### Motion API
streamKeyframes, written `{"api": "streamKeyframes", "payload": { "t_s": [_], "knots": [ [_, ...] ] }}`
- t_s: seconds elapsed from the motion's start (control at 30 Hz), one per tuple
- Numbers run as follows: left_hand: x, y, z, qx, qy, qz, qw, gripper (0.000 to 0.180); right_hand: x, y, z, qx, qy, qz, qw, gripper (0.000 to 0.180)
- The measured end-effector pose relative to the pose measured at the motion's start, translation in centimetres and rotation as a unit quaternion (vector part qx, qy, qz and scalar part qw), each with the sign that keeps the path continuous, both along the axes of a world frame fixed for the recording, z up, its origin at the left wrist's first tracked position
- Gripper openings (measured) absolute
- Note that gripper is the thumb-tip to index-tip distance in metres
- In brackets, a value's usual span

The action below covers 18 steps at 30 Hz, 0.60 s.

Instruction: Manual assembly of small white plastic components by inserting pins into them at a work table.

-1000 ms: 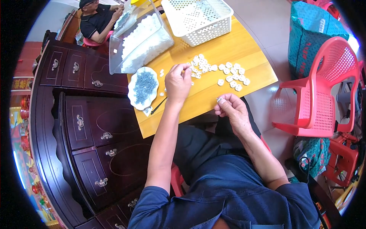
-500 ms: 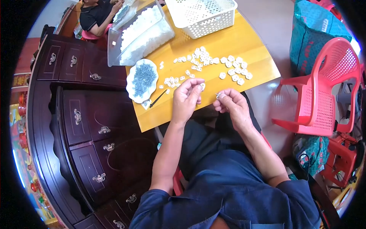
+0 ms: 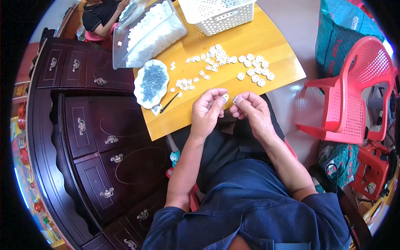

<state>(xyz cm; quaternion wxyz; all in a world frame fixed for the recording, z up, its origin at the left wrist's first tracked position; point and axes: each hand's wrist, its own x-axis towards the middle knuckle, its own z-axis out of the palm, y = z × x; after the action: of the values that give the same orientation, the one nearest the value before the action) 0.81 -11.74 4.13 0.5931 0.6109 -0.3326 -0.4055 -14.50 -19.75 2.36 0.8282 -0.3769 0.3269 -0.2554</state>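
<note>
My left hand (image 3: 207,110) pinches a small white plastic piece (image 3: 226,96) between thumb and fingers, just past the table's near edge. Close on its right, my right hand (image 3: 252,109) is closed on a thin metal pin (image 3: 234,99); a pale bit shows at its fingertips, too small to tell. A narrow gap separates the two held parts. Small white plastic pieces (image 3: 183,84) lie loose left of my hands, and larger rounded ones (image 3: 255,71) are spread beyond them. A white scalloped dish (image 3: 138,92) holds a heap of grey metal pins (image 3: 153,81).
A slim black tool (image 3: 169,103) lies beside the dish. On the table's far side stand a clear bin (image 3: 121,56) of white pieces and a white perforated basket (image 3: 223,25). Dark drawers (image 3: 104,129) flank the left, a red chair (image 3: 346,100) the right. Another person (image 3: 100,18) sits far left.
My hands have come closer together, bringing the pin nearer the white piece, which now shows more plainly. The tabletop and its contents appear shifted slightly left and up in view.
</note>
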Motion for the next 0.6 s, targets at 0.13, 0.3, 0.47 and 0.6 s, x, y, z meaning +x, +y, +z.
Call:
{"api": "streamKeyframes", "payload": {
  "t_s": [0.13, 0.3, 0.47, 0.6],
  "knots": [
    [-0.60, 0.22, -0.03, 0.022, -0.035, -0.031, 0.999, 0.018, 0.02, -0.04, -0.28, 0.028, -0.020, -0.013, 0.999, 0.017],
    [-0.88, 0.10, 0.51, -0.002, -0.051, -0.042, 0.998, 0.019, 0.16, 0.07, -0.55, 0.042, -0.054, -0.027, 0.997, 0.017],
    [-0.57, 0.44, 0.34, -0.002, -0.032, -0.045, 0.998, 0.019, 0.37, 0.26, -0.31, 0.046, -0.065, -0.020, 0.997, 0.016],
    [-0.93, 0.32, 0.35, -0.016, -0.014, -0.032, 0.999, 0.021, 0.23, 0.27, -0.48, 0.046, -0.066, -0.015, 0.997, 0.016]
  ]
}}
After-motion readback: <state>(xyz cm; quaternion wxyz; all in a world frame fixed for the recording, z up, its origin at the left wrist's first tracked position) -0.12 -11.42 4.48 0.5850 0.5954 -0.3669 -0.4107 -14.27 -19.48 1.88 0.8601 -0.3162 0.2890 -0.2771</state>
